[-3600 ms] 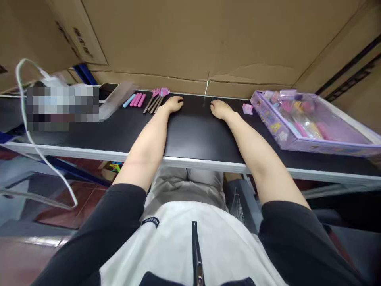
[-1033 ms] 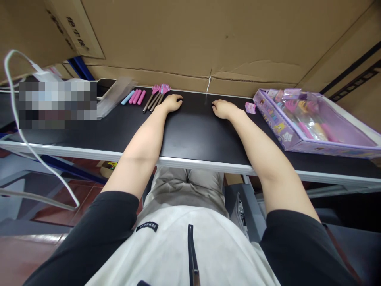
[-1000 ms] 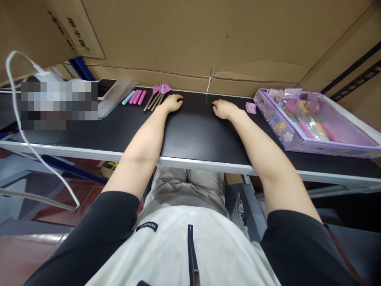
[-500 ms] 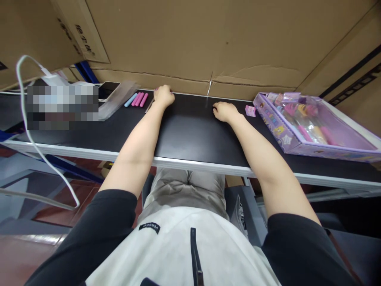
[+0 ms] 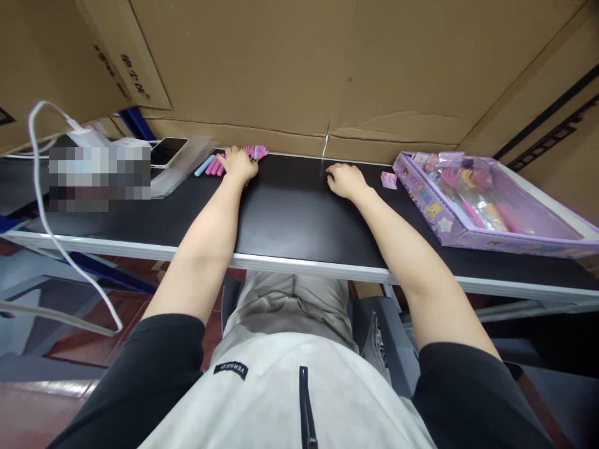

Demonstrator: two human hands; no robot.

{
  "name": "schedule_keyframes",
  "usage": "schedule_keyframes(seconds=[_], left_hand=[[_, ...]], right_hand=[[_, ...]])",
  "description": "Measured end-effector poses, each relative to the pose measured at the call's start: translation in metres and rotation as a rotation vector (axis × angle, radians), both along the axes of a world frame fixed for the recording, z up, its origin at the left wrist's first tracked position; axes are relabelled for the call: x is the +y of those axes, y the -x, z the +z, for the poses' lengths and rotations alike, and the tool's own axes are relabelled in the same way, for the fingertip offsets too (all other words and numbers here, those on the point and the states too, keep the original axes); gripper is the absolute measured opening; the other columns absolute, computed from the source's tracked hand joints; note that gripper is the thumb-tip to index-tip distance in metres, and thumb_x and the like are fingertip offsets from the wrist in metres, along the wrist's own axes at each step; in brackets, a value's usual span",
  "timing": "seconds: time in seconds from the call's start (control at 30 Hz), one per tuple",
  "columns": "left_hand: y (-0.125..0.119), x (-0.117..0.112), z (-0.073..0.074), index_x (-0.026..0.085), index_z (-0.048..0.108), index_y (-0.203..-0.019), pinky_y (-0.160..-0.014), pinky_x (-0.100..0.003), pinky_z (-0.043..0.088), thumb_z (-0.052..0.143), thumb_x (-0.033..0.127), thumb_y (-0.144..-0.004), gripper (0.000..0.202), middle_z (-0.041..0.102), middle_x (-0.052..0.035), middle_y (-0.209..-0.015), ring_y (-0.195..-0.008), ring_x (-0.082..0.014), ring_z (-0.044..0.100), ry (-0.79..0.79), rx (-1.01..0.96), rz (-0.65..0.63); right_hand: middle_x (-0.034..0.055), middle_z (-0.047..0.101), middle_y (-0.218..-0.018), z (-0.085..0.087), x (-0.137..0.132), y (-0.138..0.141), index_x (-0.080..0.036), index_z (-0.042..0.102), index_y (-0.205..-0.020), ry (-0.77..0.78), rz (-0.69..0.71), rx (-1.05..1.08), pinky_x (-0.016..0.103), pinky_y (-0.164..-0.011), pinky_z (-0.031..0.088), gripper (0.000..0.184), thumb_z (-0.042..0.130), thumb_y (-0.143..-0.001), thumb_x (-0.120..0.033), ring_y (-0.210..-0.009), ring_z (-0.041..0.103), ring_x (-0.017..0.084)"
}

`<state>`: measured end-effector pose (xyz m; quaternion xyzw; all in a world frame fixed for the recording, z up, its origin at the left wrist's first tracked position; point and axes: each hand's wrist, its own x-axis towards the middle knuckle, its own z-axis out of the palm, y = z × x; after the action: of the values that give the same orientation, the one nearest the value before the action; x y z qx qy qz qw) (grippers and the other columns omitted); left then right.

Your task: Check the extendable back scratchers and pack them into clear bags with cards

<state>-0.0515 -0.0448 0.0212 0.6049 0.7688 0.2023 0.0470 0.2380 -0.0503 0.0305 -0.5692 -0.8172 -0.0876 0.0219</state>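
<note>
Handles in pink [image 5: 216, 165] lie side by side just left of your left hand [image 5: 239, 166], which is spread palm down with its outer fingers right at them. You cover the nearest one in part, and I cannot tell whether your grip is closed on anything, since your palm hides what is below. Beyond those, farther left of that hand, is a blue handle [image 5: 204, 165]. Pink-toothed heads [image 5: 257, 151] show past your thumb on the far side, their dark stems mostly under your hand.

Your right hand [image 5: 345, 181] rests on the black tabletop [image 5: 299, 215], fingers loosely bent and apart from the thumb. Just right of it sits a small pink packet [image 5: 388, 180]; farther right is a purple box [image 5: 444, 224] with clear-wrapped items [image 5: 482, 199] inside. Well left of your left hand are a clear bag [image 5: 180, 171] and a phone [image 5: 170, 152].
</note>
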Motion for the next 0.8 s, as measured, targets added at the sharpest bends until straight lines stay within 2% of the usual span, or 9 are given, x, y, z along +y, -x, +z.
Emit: schedule_keyframes(seconds=[0.13,0.23,0.33,0.47,0.57,0.7,0.8], left_hand=[[0.002,0.001,-0.005,0.015,0.057,-0.163,-0.136,-0.080,0.017,0.060,0.043,-0.094,0.074,0.048,-0.0265,-0.175,-0.167,-0.0517,0.032,-0.021,0.033,-0.025],[0.005,0.008,-0.010,0.016,0.058,-0.162,-0.138,-0.077,0.015,0.061,0.040,-0.093,0.073,0.050,-0.0243,-0.173,-0.166,-0.0496,0.033,-0.032,0.053,-0.048],[0.004,0.014,-0.013,0.016,0.059,-0.160,-0.136,-0.079,0.017,0.061,0.038,-0.092,0.072,0.055,-0.0255,-0.168,-0.164,-0.0512,0.035,-0.029,0.081,-0.086],[-0.002,0.014,-0.008,0.013,0.063,-0.155,-0.133,-0.076,0.024,0.055,0.032,-0.097,0.062,0.060,-0.0264,-0.163,-0.160,-0.0498,0.041,-0.046,0.142,-0.108],[-0.010,0.012,0.000,0.010,0.067,-0.147,-0.133,-0.072,0.025,0.052,0.027,-0.099,0.053,0.060,-0.0279,-0.160,-0.157,-0.0489,0.046,-0.093,0.188,-0.145],[-0.031,0.011,0.006,0.009,0.070,-0.140,-0.127,-0.063,0.039,0.054,0.026,-0.102,0.044,0.071,-0.0263,-0.143,-0.143,-0.0448,0.062,-0.154,0.192,-0.358],[-0.051,0.012,0.003,0.013,0.071,-0.136,-0.117,-0.050,0.050,0.058,0.027,-0.102,0.039,0.078,-0.0203,-0.127,-0.131,-0.0387,0.070,-0.199,0.184,-0.570]], right_hand=[[0.0224,0.066,-0.160,0.002,-0.005,0.005,-0.007,0.070,-0.152,0.005,0.022,-0.010,0.052,-0.122,0.049,0.055,0.039,-0.108,-0.019,-0.146,0.063,0.039],[0.0221,0.066,-0.159,0.001,-0.005,0.007,-0.007,0.070,-0.152,0.006,0.034,-0.018,0.052,-0.121,0.049,0.055,0.040,-0.108,-0.019,-0.146,0.064,0.039],[0.0222,0.068,-0.157,-0.002,-0.001,0.006,-0.009,0.071,-0.150,-0.007,0.053,-0.017,0.053,-0.119,0.050,0.053,0.040,-0.108,-0.018,-0.143,0.065,0.039],[0.0241,0.069,-0.154,-0.010,0.008,0.002,-0.008,0.071,-0.149,-0.064,0.114,0.024,0.058,-0.119,0.047,0.053,0.041,-0.106,-0.017,-0.141,0.065,0.040],[0.0251,0.059,-0.166,-0.011,0.010,0.002,-0.007,0.059,-0.162,-0.141,0.188,0.074,0.065,-0.126,0.040,0.061,0.040,-0.105,-0.016,-0.152,0.057,0.041],[0.0227,0.041,-0.181,-0.008,0.007,0.007,-0.009,0.042,-0.175,-0.247,0.292,0.101,0.074,-0.134,0.024,0.071,0.040,-0.105,-0.018,-0.166,0.040,0.041],[0.0226,0.048,-0.176,-0.010,0.007,0.014,-0.010,0.046,-0.172,-0.291,0.372,0.117,0.075,-0.135,0.019,0.066,0.040,-0.107,-0.023,-0.166,0.040,0.040]])
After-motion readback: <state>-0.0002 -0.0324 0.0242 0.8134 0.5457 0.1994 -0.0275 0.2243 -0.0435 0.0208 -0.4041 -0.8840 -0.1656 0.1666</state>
